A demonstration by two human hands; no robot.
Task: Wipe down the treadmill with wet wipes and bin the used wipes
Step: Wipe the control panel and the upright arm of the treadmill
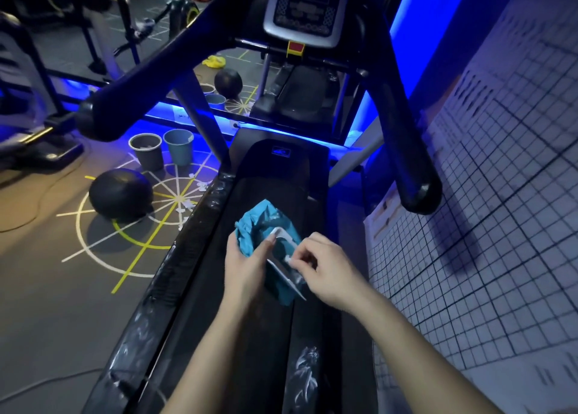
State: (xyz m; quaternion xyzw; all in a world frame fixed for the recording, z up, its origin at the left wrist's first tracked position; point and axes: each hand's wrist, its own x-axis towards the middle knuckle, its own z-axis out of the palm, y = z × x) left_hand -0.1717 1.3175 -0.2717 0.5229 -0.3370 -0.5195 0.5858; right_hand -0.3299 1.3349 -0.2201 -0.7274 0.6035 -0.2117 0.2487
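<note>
**Forearms out over the belt, a wipe about to be drawn**

Our two forearms reach forward over the treadmill belt (266, 345). White smears (305, 373) show on the deck strip just to its right, close to us.

Beyond the wrists, the left grip (247, 263) curls its fingers round the left edge of the teal wipe pack (262, 226). As far as we can judge, it holds the pack up over the belt. The right grip (325, 266) comes in from the right with thumb and forefinger pinched on a small white tip (289, 260) at the pack's opening. We cannot tell whether that is a wipe or the edge of the peeled-back flap (281, 234).

The pack lies between the two grips and touches both. Its long axis runs from far left to near right, and its opening faces up at us. The right grip sits at the near-right end, so we judge the pull should go toward us and rightward. The left grip would need to hold the pack firm against it.

Farther off, past the left side rail (175, 273), a dark ball (120, 194) and white scraps (190, 202) lie on the floor. Behind them stand a grey bin (147, 152) and a blue bin (179, 148), well apart from the pack and on the left grip's side. Farthest away, the console (305, 7) sits between the handrails, with a tiled wall (484, 226) to the right.
</note>
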